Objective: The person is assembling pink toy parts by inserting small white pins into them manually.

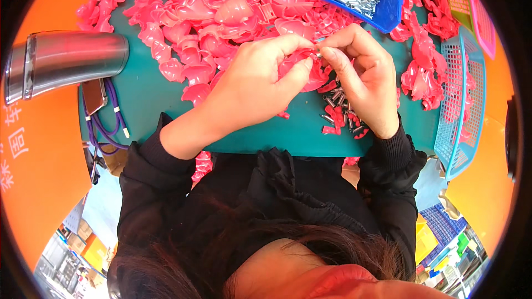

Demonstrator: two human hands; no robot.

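My left hand (252, 83) is closed around a shiny red curved plastic piece (318, 77), thumb and fingers gripping its edge. Thumb and fingertips of my right hand (366, 72) pinch a small metal part (318, 54) against that piece; how it sits there is mostly hidden by the fingers. Under my right hand lie dark and silvery small metal parts (339, 102), mixed with little red plastic bits (332, 119). Beyond both hands spreads a large heap of similar red plastic pieces (233, 11).
A blue bin (392, 3) of small silvery metal cylinders stands at the back right. Light blue baskets (451, 111) line the green table's (266, 135) right edge. At left are a metal tumbler (83, 58) and a purple cord (117, 113) beside a phone-like object (94, 95).
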